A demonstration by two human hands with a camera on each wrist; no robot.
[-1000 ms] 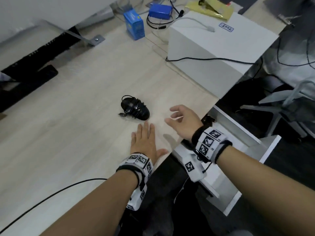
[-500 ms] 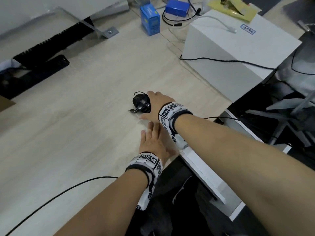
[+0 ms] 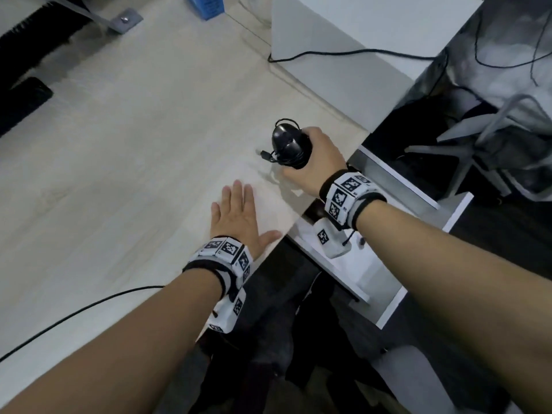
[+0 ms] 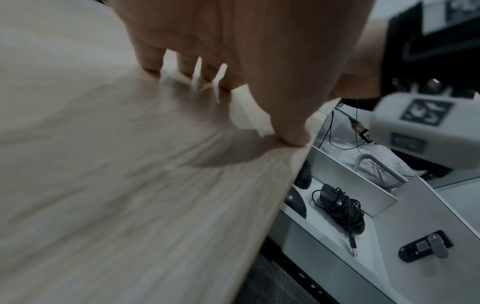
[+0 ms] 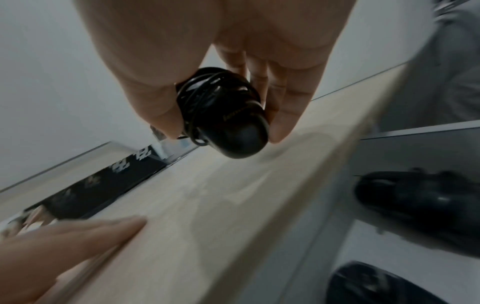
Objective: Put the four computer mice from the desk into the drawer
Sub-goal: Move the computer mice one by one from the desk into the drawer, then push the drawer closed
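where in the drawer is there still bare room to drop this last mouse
Bare drawer floor shows in front of the wrapped mouse, toward the drawer front. Crowded along the desk edge, where two more mice sit. The right hand holds the last mouse.

Mice counted – four: one in right hand (image 3: 319,162), black mouse (image 3: 288,146); three in drawer (image 4: 345,176). Hands – two. Blue box (image 3: 206,6) – one.

Left hand (image 3: 239,216) lies flat, fingers straight; right hand (image 3: 321,162) curled in a grip.
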